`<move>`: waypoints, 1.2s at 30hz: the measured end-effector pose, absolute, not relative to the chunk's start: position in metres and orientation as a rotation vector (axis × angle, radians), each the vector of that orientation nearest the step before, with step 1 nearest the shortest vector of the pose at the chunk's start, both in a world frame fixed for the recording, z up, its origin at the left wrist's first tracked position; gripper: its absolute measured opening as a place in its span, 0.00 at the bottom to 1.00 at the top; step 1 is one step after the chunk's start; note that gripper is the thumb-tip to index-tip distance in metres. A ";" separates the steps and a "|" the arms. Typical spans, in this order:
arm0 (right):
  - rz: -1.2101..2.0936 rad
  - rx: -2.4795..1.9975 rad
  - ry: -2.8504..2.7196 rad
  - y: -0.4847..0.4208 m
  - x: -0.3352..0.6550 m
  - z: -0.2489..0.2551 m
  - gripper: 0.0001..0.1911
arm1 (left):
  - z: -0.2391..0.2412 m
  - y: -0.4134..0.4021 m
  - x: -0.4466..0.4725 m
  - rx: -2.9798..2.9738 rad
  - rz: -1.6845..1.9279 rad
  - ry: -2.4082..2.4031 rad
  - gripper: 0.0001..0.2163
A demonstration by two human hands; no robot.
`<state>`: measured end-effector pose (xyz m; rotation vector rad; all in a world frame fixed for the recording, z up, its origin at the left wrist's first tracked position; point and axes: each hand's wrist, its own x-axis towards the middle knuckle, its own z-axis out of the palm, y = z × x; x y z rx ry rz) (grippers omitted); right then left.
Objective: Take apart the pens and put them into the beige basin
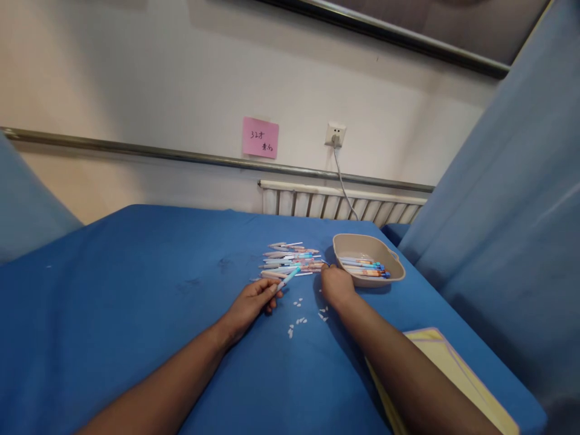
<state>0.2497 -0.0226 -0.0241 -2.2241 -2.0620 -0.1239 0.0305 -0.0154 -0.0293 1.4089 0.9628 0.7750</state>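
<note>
My left hand (257, 296) is closed around a light blue pen (289, 278), which tilts up to the right in front of a pile of pens and thin sticks (285, 258). At the pile's right end is my right hand (338, 285), its fingers curled together. A small dark tip shows by these fingers, but what they hold is mostly hidden. Just beyond this hand stands a beige plastic basket (394, 266) with several pens (365, 266) lying in it. Small white pieces (301, 320) are scattered on the blue cloth between my hands.
Blue cloth (113, 314) covers the table. Under my right forearm lies a yellow folder-like item (446, 356). Against the wall are a radiator (312, 202), a plugged-in socket (335, 134) and a pink note (260, 138). A blue curtain (512, 199) hangs at the right.
</note>
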 end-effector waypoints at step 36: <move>1.218 -1.098 -1.189 -0.045 0.250 -0.035 0.15 | -0.031 -0.021 0.035 1.599 0.653 0.950 0.13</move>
